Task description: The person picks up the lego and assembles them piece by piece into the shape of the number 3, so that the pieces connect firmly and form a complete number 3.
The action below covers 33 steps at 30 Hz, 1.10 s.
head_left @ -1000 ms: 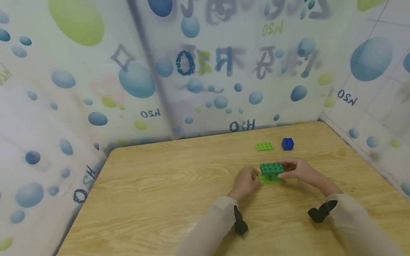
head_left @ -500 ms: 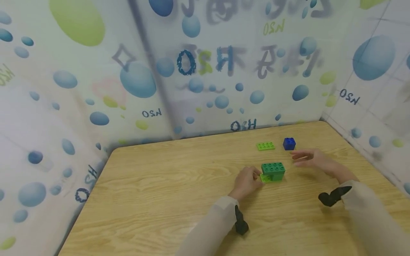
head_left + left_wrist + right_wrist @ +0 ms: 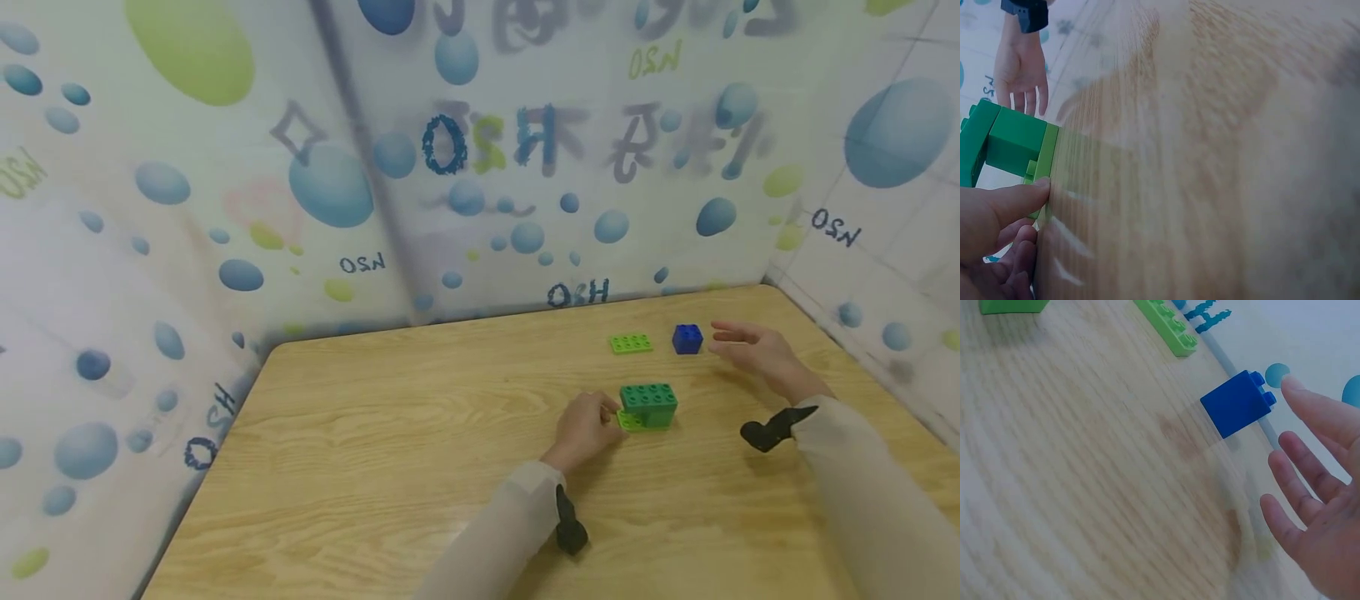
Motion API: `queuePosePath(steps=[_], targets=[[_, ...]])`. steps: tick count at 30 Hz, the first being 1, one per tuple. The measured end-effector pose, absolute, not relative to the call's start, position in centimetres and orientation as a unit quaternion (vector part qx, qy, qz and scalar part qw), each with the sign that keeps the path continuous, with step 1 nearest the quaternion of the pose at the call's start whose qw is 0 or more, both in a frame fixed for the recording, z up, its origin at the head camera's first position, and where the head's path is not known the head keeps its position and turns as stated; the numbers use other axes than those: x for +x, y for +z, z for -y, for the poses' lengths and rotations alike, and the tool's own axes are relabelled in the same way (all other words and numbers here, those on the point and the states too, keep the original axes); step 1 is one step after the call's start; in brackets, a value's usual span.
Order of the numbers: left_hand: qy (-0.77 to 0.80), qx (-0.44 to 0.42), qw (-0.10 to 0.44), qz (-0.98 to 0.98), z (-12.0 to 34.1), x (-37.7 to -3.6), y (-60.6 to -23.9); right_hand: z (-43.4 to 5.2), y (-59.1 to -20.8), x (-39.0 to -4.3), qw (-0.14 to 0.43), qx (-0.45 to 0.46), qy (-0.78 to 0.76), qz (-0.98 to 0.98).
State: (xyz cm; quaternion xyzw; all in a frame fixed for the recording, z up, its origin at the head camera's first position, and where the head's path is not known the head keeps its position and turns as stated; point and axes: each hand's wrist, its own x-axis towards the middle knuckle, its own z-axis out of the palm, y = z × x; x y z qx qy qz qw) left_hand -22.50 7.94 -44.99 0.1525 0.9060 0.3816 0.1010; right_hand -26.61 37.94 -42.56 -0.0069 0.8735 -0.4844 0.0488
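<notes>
While the left hand (image 3: 587, 427) rests on the wooden tabletop (image 3: 420, 467), its grip pinches the thin light-green plastic plate (image 3: 628, 421) that lies under the dark-green studded plastic block (image 3: 648, 401) just to its right. Beyond that stack lies a flat light-green studded plate (image 3: 631, 342). Farther right, the small blue plastic cube brick (image 3: 687, 338) sits just off the fingertips of the right hand (image 3: 757, 354), whose grip is spread, touching nothing.

The green block stack (image 3: 1004, 147) is cut off at the left edge of the left wrist view, where the worktop (image 3: 1222, 156) is blurred. The right hand (image 3: 1319, 506) is cropped at the lower right of the right wrist view.
</notes>
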Motion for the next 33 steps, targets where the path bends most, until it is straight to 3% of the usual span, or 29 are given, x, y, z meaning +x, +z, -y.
queuePosePath(steps=[12,33], targets=[[0.374,0.154,0.096,-0.910,-8.0,-22.4,-45.1,-37.0,-43.1,-28.6,0.081,-0.012,-0.528,-0.845],[0.362,0.152,0.090,-0.915,-8.0,-22.4,-45.0,-36.0,-44.2,-29.4,0.048,0.001,-0.520,-0.853]])
